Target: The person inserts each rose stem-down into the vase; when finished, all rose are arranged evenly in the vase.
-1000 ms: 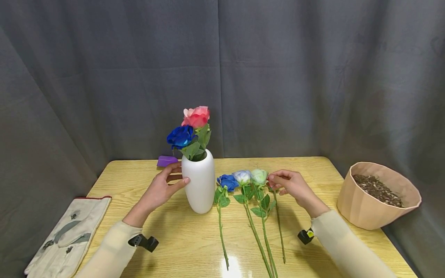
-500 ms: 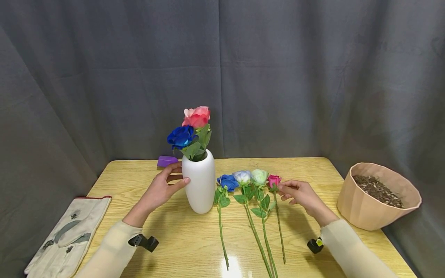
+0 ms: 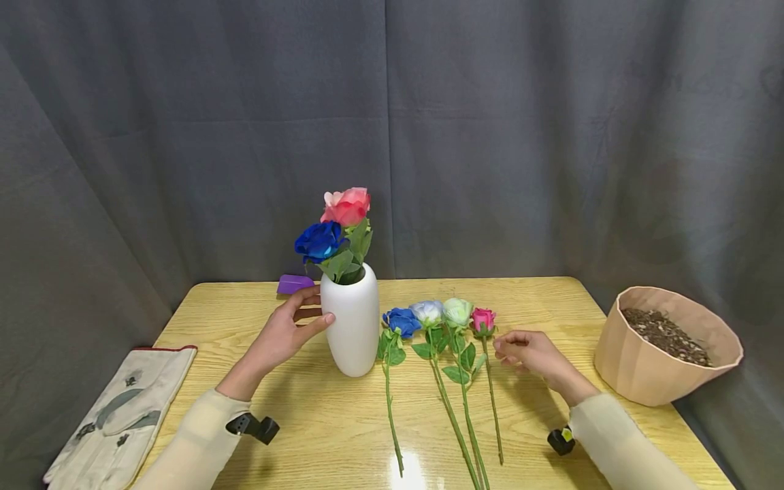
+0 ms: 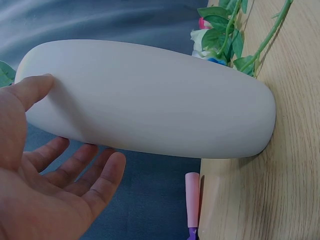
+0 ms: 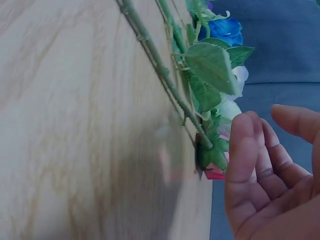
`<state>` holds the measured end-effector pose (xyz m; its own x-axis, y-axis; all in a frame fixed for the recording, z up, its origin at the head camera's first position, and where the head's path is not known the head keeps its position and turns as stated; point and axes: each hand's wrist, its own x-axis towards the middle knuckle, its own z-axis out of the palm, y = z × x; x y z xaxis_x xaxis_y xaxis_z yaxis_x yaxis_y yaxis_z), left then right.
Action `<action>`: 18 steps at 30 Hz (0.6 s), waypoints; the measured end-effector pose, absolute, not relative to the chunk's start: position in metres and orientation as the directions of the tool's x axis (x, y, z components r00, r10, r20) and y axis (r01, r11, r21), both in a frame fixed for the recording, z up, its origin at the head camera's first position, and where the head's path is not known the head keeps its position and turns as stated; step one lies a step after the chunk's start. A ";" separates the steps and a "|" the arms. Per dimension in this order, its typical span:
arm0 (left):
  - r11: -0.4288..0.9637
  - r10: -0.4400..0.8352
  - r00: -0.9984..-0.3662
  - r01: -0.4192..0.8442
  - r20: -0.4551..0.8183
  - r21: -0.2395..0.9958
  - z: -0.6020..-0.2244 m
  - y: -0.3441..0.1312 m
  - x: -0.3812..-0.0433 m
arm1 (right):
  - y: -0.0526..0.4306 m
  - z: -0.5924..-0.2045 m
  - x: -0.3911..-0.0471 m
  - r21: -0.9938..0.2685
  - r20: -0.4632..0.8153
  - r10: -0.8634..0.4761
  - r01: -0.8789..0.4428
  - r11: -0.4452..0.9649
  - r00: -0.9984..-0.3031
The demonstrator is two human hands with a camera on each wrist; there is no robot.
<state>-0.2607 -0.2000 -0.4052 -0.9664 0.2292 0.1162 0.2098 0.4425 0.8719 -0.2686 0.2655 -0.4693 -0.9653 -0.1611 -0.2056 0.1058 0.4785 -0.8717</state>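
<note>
My left hand (image 3: 283,338) holds the left side of a tall white vase (image 3: 352,330), thumb across its front and fingers behind. The vase stands upright with a dark blue rose (image 3: 318,241) and a pink rose (image 3: 346,206) in it. Side by side on the table lie a blue rose (image 3: 401,321), a pale lilac-white flower (image 3: 427,312), a pale green flower (image 3: 456,311) and a magenta rose (image 3: 483,319), stems toward me. My right hand (image 3: 531,355) hovers just right of the magenta rose's stem, fingers loosely bent with nothing between them.
A peach planter (image 3: 637,361) with dark soil stands at the table's right edge. Folded cloth gloves (image 3: 122,415) lie at the front left. Behind the vase is a purple scoop (image 3: 294,284); its pink handle (image 4: 192,200) shows in the left wrist view.
My right hand has drawn back from the magenta rose's bloom, rightward and toward me, leaving the rose lying on the table. The left hand and vase have stayed put.
</note>
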 end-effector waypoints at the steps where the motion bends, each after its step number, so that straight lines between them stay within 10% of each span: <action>1: 0.442 0.229 -0.966 0.211 0.118 0.872 -0.405 -0.200 -0.261 | 0.266 -0.471 -0.268 -0.868 -0.210 -0.161 0.108 0.484 -0.964; 18: 0.439 0.228 -0.967 0.208 0.115 0.874 -0.405 -0.199 -0.261 | 0.265 -0.490 -0.260 -0.868 -0.263 -0.207 0.137 0.477 -0.942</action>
<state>-0.2614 -0.1994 -0.4051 -0.9668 0.2280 0.1151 0.2075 0.4389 0.8742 -0.2605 0.2653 -0.4901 -0.9424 -0.2070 -0.2627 0.1372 0.4771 -0.8681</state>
